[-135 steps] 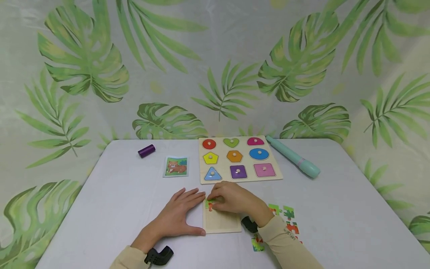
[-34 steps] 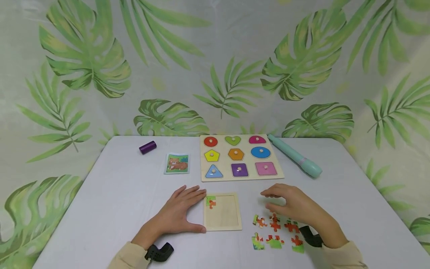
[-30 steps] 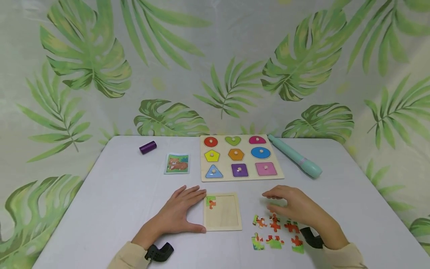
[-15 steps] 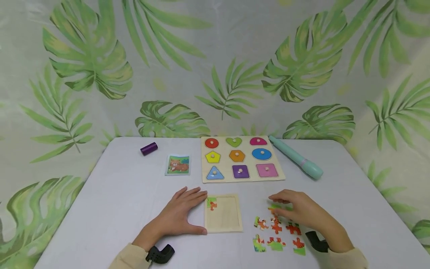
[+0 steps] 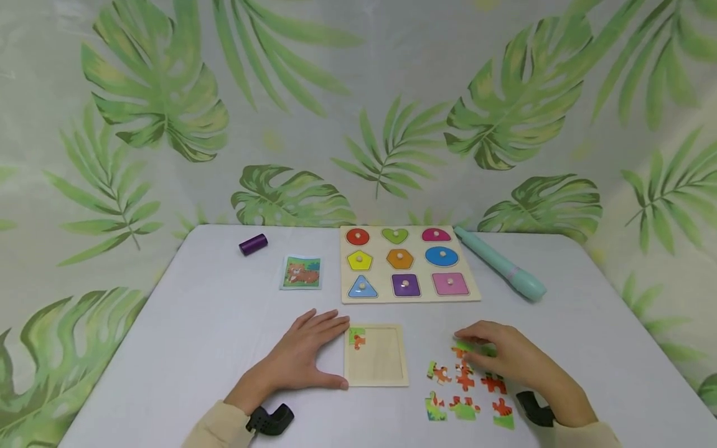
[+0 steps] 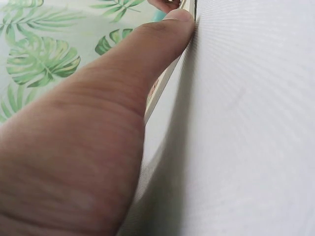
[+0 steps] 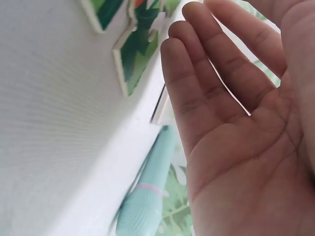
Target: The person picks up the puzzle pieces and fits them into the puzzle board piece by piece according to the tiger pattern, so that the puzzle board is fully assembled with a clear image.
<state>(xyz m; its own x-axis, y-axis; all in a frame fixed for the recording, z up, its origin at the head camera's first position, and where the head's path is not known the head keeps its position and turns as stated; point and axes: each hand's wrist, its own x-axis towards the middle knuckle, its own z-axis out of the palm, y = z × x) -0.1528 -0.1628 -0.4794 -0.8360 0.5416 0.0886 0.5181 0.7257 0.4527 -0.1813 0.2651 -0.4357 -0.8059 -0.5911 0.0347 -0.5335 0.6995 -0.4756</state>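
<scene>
Pale wooden square tray (image 5: 382, 362), one green-and-orange jigsaw piece (image 5: 357, 338) lying upper left, is being steadied by the widely spread left hand (image 5: 299, 356). Loose orange-and-green jigsaw pieces (image 5: 465, 379) beside it are being reached for by the narrowly parted right hand (image 5: 508, 352), contact unclear; selection is apparently being made, a pinch being required next.

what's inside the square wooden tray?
One green-and-orange puzzle piece in the far left corner of the square wooden tray; otherwise bare wood. Whatever is beneath the piece is covered.
</scene>
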